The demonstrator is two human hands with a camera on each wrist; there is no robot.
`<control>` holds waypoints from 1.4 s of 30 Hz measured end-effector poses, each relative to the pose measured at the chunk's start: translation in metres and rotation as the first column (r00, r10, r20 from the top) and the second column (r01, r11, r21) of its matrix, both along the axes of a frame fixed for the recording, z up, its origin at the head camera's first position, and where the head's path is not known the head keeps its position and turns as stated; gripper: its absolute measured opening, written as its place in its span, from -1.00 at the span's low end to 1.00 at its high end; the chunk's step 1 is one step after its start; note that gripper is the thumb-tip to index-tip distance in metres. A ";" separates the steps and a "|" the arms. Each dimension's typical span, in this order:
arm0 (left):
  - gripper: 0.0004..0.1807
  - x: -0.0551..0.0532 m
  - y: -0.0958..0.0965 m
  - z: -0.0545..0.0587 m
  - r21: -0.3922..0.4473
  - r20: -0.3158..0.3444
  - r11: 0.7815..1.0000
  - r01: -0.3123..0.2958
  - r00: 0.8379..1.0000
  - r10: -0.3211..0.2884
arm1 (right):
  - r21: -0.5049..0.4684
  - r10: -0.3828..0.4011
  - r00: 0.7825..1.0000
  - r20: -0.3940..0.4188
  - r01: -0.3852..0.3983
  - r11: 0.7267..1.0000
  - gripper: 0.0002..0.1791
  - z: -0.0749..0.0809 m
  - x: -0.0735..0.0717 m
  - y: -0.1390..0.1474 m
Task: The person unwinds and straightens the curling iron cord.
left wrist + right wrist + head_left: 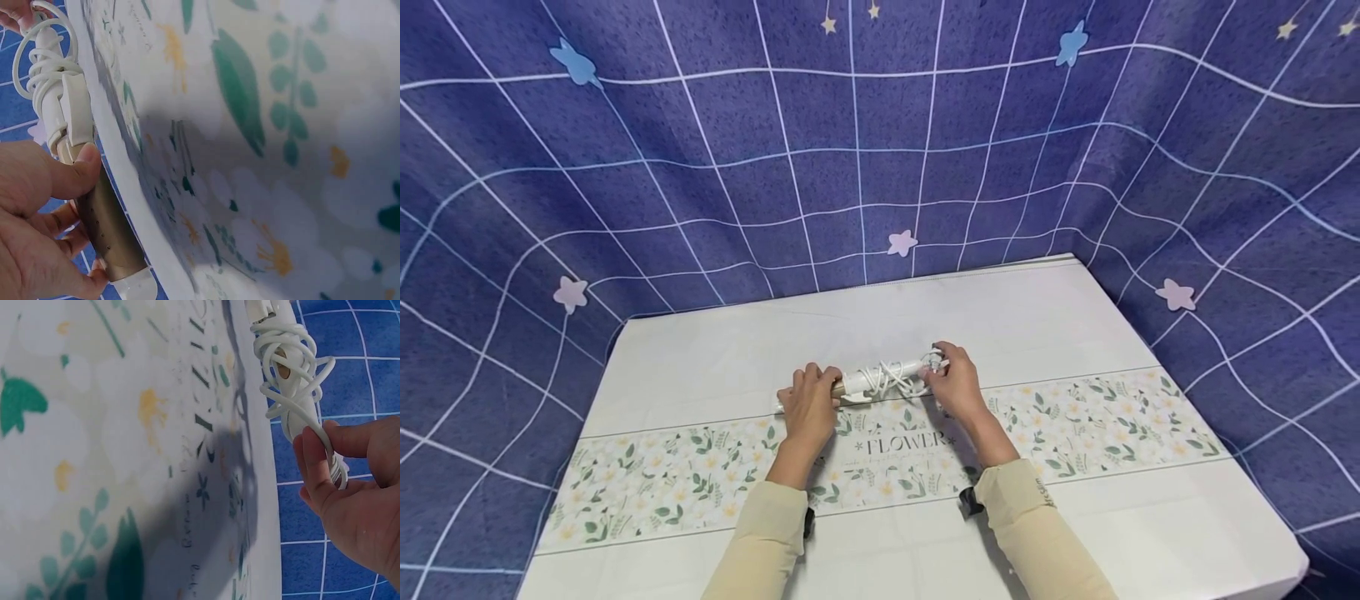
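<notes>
A white curling iron [856,383] with a gold barrel [111,228] lies crosswise near the middle of the table, in front of both hands. Its white cord [284,340] is wound in loose loops round the handle. My left hand [808,408] grips the barrel, thumb on top and fingers curled beneath, close to the white tip [136,286]. At the other end my right hand [961,387] pinches the cord between thumb and fingers. Those fingers partly hide the handle's end.
A white cloth [715,350] with a flowered band [1075,425] and the word FLOWER covers the table. Behind and beside it hangs a blue curtain [820,183] with white grid lines and stars.
</notes>
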State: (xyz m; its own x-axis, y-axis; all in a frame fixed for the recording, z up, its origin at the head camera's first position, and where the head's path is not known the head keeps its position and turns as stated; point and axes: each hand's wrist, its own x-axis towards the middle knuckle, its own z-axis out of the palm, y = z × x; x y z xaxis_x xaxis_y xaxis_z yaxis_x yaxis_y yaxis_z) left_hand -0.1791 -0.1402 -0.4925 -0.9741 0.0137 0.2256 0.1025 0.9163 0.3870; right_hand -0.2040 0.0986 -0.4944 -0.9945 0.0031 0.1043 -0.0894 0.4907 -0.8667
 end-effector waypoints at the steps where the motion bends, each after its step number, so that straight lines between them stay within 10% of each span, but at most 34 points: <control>1: -0.56 0.000 0.000 0.001 -0.001 -0.001 1.000 -0.002 1.000 0.002 | -0.010 0.000 1.000 0.004 0.000 1.000 -0.38 0.001 0.000 0.000; 25: -0.55 0.005 0.011 0.018 0.034 -0.011 0.999 -0.016 1.000 0.017 | -0.196 -0.004 0.991 0.132 0.030 0.980 -0.20 0.024 0.005 0.007; 42: -0.50 0.008 0.017 0.031 0.046 -0.035 0.998 -0.045 0.998 0.047 | -0.426 0.051 0.995 0.081 -0.012 0.905 -0.31 0.025 0.009 -0.003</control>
State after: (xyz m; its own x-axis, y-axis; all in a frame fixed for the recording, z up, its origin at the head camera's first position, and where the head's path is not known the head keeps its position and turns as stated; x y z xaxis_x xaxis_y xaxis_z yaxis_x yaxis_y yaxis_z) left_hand -0.1711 -0.1230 -0.4617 -0.9647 -0.0422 0.2600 0.0752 0.9020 0.4252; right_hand -0.1955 0.0961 -0.4690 -0.9999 -0.0041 0.0117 -0.0120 0.0725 -0.9973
